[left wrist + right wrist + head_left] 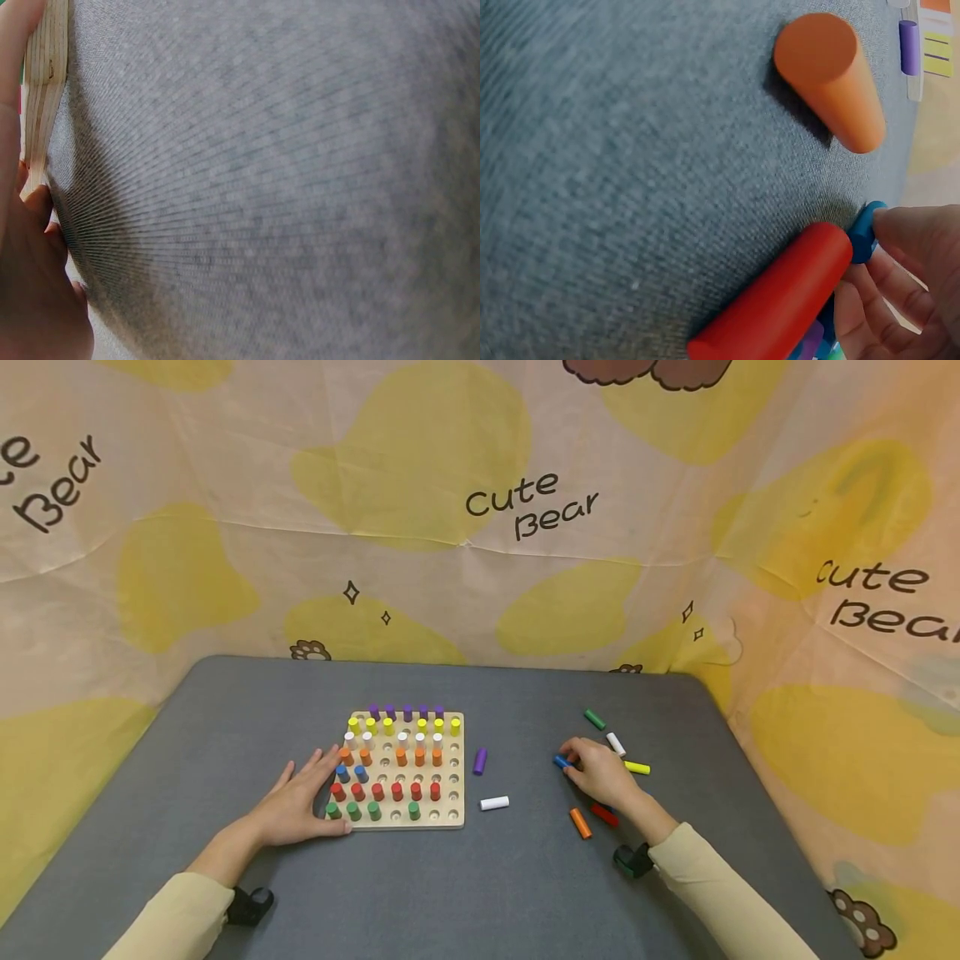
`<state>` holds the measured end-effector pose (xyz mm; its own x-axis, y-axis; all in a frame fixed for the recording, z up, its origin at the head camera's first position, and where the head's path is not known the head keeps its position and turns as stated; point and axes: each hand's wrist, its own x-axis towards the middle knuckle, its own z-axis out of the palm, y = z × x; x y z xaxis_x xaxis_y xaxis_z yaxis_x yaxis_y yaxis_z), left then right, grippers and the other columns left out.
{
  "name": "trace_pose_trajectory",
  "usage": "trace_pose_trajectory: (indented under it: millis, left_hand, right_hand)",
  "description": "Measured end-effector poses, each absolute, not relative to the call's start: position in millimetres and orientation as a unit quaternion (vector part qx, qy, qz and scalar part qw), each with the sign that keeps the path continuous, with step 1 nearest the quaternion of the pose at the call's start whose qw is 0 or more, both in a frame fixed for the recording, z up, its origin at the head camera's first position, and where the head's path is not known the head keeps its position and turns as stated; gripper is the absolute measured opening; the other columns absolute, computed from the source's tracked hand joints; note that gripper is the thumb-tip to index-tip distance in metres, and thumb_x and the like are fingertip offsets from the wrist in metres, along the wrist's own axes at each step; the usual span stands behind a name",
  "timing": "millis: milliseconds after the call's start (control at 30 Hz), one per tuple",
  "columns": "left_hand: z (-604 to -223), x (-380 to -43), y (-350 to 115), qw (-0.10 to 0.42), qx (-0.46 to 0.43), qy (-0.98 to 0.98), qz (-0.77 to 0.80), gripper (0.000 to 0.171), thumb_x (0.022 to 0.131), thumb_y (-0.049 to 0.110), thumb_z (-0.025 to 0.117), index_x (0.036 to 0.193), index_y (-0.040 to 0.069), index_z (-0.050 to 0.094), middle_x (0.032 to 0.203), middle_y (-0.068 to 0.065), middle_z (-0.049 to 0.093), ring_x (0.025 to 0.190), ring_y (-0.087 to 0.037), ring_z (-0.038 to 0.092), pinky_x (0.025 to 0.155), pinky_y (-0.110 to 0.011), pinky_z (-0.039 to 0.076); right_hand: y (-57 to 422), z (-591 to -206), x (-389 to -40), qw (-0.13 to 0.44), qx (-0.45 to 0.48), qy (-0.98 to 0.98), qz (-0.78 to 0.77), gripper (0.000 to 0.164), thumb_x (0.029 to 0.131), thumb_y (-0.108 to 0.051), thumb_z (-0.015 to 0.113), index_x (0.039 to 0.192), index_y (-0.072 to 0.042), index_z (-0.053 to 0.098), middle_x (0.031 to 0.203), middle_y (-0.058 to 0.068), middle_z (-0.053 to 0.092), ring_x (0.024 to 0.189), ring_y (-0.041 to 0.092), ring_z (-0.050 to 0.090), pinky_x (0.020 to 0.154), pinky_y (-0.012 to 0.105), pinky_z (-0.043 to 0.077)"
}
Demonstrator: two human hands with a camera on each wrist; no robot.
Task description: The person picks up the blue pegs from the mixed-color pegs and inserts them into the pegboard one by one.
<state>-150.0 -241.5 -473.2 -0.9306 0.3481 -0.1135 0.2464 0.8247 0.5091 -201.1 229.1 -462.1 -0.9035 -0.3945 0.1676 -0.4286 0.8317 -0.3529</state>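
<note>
A wooden pegboard [442, 821] lies left of centre, with rows of purple, yellow, white, orange, blue, red and green pegs standing in its holes. My left hand [296, 808] rests at the board's left side, fingers spread and thumb by the front left corner. In the left wrist view, the same hand [34, 292] touches the wooden edge [46, 67]. Off to the right, my right hand [603, 774] pinches a blue peg [562, 762] between thumb and fingers at the table surface. The right wrist view shows that blue peg [864, 232] under the thumb.
Loose on the grey table [300, 902] lie a purple peg [480, 762] and a white peg [494, 803] beside the board. Around my right hand are orange [581, 823], red [604, 815], yellow [637, 767], white [616, 744] and green [595, 719] pegs. Printed cloth hangs behind.
</note>
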Motion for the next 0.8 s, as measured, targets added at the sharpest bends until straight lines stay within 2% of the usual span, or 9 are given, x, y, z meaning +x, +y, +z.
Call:
trace_pose_trajectory:
  millis: [267,567,800]
  left_hand:
    - [-474,-150,-241,0.099,0.157,0.949,0.254,0.115,0.063,0.064,0.071,0.148,0.008,0.017,0.154,-0.014,0.015,0.14,-0.038,0.008,0.106,-0.062,-0.003]
    - [-474,-150,-242,0.098,0.157,0.95,0.252,0.114,0.064,0.065,0.07,0.148,0.007,0.017,0.153,-0.015,0.015,0.14,-0.038,0.008,0.106,-0.063,-0.003]
    - [-474,-149,-241,0.099,0.155,0.949,0.256,0.114,0.064,0.064,0.07,0.148,0.008,0.017,0.153,-0.014,0.015,0.14,-0.038,0.008,0.107,-0.062,-0.003]
  right_hand:
    - [223,-462,-202,0.047,0.231,-0.946,0.22,0.018,0.078,-0.006,0.07,0.096,-0.009,0.065,0.083,0.002,0.06,0.071,0.011,0.056,0.06,0.024,0.045]
    - [207,-461,-207,0.022,0.228,-0.951,0.207,0.016,0.08,-0.01,0.068,0.096,-0.013,0.065,0.081,-0.002,0.057,0.066,0.008,0.05,0.055,0.022,0.041]
    - [198,-460,-208,0.019,0.231,-0.95,0.211,0.017,0.081,-0.01,0.069,0.096,-0.013,0.066,0.081,0.0,0.058,0.067,0.009,0.051,0.055,0.022,0.042]
